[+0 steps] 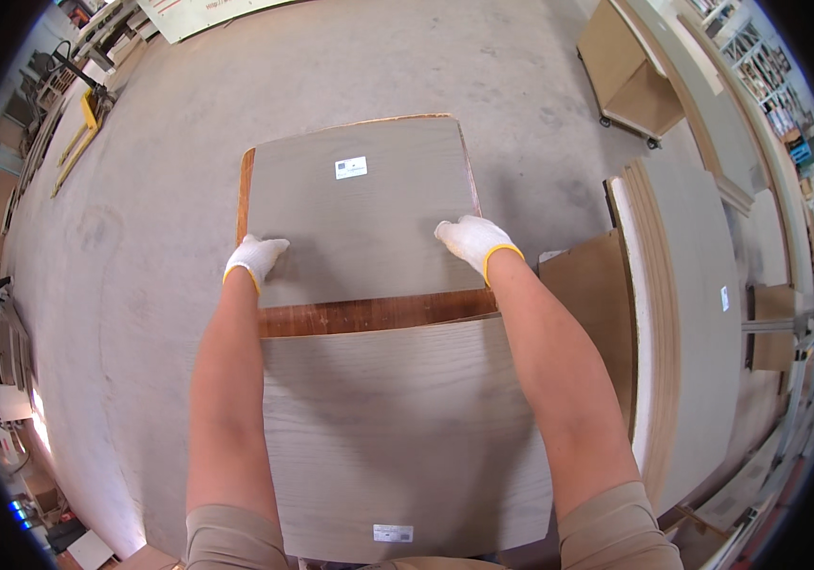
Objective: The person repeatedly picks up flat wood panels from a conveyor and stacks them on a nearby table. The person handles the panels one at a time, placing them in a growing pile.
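A grey wood-grain panel (359, 223) with a small white label lies on a reddish-brown board (374, 316), which shows along its left side and near edge. My left hand (257, 256), in a white knit glove with a yellow cuff, grips the panel's left edge, thumb on top. At the right edge my right hand (476, 242), gloved the same way, holds the panel too. The fingers below both edges are hidden. Closer to my body lies a second grey wood-grain panel (397, 408), with a label near its front edge; both forearms reach past its sides.
On the right stands a stack of grey and brown boards (687, 313), beside a brown panel (592, 294). A wheeled wooden cabinet (630, 85) is at the far right. A yellow pallet truck (84, 133) stands far left on the concrete floor (141, 237).
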`<state>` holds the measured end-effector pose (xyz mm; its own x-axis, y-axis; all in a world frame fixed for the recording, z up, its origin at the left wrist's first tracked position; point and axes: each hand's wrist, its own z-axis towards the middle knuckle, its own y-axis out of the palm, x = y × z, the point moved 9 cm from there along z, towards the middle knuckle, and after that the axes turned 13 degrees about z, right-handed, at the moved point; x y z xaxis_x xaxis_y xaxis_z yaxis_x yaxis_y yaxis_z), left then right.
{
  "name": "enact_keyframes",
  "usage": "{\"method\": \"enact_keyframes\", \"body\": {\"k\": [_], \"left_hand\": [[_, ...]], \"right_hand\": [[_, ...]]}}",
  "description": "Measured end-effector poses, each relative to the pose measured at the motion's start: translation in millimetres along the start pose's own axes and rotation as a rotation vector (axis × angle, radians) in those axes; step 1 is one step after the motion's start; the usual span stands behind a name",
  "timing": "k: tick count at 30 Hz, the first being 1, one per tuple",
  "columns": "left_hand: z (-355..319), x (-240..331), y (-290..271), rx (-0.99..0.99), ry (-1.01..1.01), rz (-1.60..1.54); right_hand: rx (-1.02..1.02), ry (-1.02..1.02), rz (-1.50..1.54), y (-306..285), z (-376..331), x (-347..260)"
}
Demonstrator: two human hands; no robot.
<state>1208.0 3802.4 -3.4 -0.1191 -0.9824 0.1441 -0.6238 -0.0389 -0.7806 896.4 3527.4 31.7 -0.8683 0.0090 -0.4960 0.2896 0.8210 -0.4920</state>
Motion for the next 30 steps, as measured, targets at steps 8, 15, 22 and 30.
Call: {"method": "enact_keyframes", "body": {"k": [8,15,22,30], "left_hand": [[8,-22,-1,-0.006,0.152,-0.050],[8,-50,-17,0.084,0.151,0.095],[-140,-26,-69,0.187,0.584,-0.606],[-314,-69,13,-0.025,0.642,-0.804]], "right_hand": [[0.048,-0.041,-0.033,3,3,-5],[0.083,-0.129,0.057,-12,-22,-15],[0.681,-0.708,-0.011,-63,-221,86],[1.014,-0.966,0.110,-80,-623,147]]}}
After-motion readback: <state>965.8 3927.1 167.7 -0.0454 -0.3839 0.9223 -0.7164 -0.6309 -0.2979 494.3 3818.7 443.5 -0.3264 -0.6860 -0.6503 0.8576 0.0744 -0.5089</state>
